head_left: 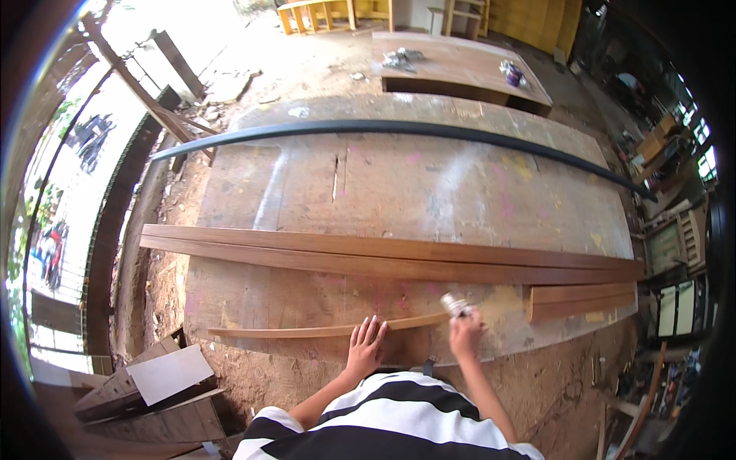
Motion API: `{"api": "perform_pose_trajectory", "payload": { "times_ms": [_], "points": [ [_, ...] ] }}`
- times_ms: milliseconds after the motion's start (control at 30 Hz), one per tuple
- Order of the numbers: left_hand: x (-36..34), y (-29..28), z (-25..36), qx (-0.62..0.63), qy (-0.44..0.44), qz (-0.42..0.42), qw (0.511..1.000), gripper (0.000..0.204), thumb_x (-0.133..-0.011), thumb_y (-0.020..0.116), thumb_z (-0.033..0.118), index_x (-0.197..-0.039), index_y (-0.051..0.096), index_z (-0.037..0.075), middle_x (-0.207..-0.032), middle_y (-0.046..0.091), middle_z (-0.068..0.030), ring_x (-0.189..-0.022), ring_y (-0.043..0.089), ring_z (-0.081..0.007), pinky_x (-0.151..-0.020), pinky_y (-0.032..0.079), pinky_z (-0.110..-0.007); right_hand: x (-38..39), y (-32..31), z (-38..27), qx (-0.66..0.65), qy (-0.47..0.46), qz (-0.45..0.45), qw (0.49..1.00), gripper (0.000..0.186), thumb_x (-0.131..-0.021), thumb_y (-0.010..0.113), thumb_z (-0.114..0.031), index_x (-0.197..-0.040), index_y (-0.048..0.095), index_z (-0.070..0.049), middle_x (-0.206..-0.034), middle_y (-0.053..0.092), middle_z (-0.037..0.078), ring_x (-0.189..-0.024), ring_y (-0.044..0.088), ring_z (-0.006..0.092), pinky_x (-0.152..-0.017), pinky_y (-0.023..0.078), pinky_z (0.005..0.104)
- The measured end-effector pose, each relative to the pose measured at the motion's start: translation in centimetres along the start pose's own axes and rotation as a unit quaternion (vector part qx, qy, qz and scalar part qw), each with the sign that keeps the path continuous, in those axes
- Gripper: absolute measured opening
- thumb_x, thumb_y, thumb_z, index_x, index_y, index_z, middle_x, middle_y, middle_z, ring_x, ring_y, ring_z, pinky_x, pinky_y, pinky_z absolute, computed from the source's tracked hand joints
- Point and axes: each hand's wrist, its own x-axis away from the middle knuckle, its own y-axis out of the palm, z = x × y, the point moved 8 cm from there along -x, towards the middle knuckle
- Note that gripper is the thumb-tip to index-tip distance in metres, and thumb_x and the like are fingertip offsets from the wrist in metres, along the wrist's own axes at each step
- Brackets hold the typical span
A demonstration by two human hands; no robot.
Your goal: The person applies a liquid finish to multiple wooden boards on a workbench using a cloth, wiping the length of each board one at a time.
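My left hand (366, 347) lies flat with its fingers stretched out over a thin wooden strip (284, 333) near the front edge of the worktable (307, 199). In my closed right hand (466, 335) is a small paintbrush (458, 305) with a pale, stained head, at the strip's right end. Beyond the hands, two long brown boards (383, 257) lie side by side across the table. A pair of shorter brown boards (583, 300) sits at the right, close to the table's edge.
A long dark bar (368, 126) spans the table's far side. Behind it stands a lower wooden bench (460, 57) with crumpled grey material (402, 57) and a purple container (512, 74). Boards and a pale panel (170, 374) are stacked at the lower left.
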Motion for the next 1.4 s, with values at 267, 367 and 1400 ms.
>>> {"api": "perform_pose_trajectory", "payload": {
  "times_ms": [267,367,1400],
  "points": [
    [0.0,-0.2,1.0,-0.034,0.004,0.022,0.999,0.081,-0.083,0.067,0.021,-0.158,0.038,0.019,-0.163,0.033,-0.0161,-0.150,0.031,-0.0352,-0.121,0.024,-0.052,-1.1,-0.7,2.7,-0.018,0.027,0.049,0.998,0.023,-0.091,0.066,-0.030,-0.087,0.076,-0.009,-0.110,0.072,0.012,-0.134,0.049,0.0336,-0.100,0.031,0.0595],
    [-0.9,-0.4,1.7,-0.045,0.007,0.028,0.999,0.080,-0.084,0.067,0.021,-0.158,0.037,0.019,-0.163,0.033,-0.0158,-0.150,0.031,-0.0354,-0.121,0.025,-0.052,-0.1,2.3,-0.5,-0.070,-0.048,-0.041,0.996,0.025,-0.092,0.065,-0.032,-0.088,0.076,-0.010,-0.111,0.073,0.012,-0.134,0.050,0.0321,-0.101,0.031,0.0603],
    [-3.4,0.0,0.2,-0.087,0.025,0.049,0.995,0.080,-0.082,0.071,0.022,-0.156,0.040,0.021,-0.152,0.045,-0.0130,-0.140,0.042,-0.0347,-0.117,0.030,-0.054,4.8,1.9,18.3,-0.332,0.206,0.113,0.914,0.031,-0.104,0.053,-0.023,-0.090,0.060,0.004,-0.081,0.066,0.019,-0.074,0.063,0.0288,-0.067,0.048,0.0421]
  ]
}}
